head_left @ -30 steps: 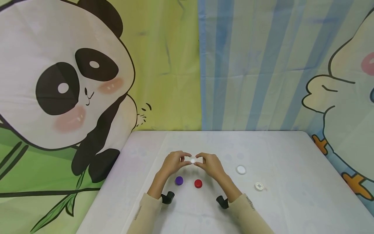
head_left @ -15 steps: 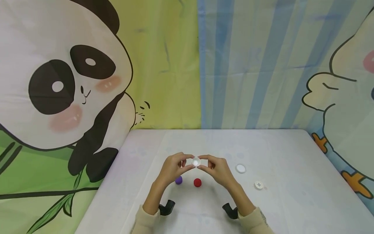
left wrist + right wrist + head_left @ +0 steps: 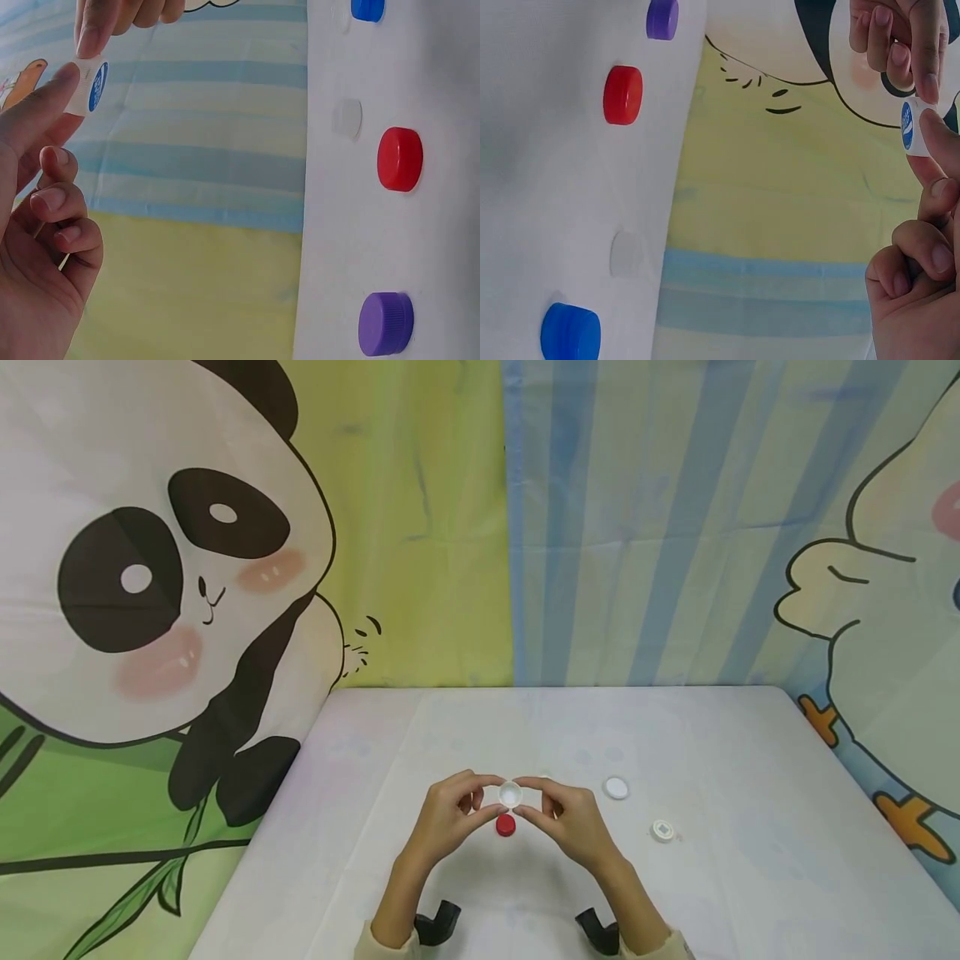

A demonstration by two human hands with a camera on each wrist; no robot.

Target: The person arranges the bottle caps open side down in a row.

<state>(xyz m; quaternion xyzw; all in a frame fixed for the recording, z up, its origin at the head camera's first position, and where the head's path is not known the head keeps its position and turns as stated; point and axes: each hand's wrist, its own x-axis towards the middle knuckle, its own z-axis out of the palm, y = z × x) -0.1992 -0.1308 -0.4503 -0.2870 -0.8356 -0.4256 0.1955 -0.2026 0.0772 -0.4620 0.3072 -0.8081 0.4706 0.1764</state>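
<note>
Beige cuffs (image 3: 386, 943) and black fittings (image 3: 438, 922), one of each per wrist: nearest in head view.

Left hand (image 3: 446, 814): raised over bench (image 3: 712, 743); thumb and index pinching one side of small white cap (image 3: 510, 794); remaining fingers (image 3: 64, 201) curled, empty.

Right hand (image 3: 572, 822): raised likewise; thumb and index pinching opposite side of same cap; remaining fingers curled, empty.

White cap, one: aloft between both hands, apart from bench; pale inner side toward head camera, blue printed face benchward. Done, as shown: off bench, secured at two sides. Remaining, by judgement: placing and release, neither yet made; stage apparently mid-handling.

Marked white disc (image 3: 662, 831), one: on bench, right of right hand; untouched.

Red cap (image 3: 506, 825), one: on bench, beneath held cap; untouched.

Purple cap (image 3: 385, 324), one: on bench, left of red; untouched; hidden in head view, presumably behind left hand.

Blue cap (image 3: 571, 332), one: on bench, right of red; untouched; not made out in head view.

Plain white disc (image 3: 617, 787), one: farther back than marked disc; untouched.

Translucent disc (image 3: 347, 118): between red and blue, farther back; untouched.

Background: panda hanging (image 3: 232, 535), blue-striped hanging (image 3: 675, 527).
</note>
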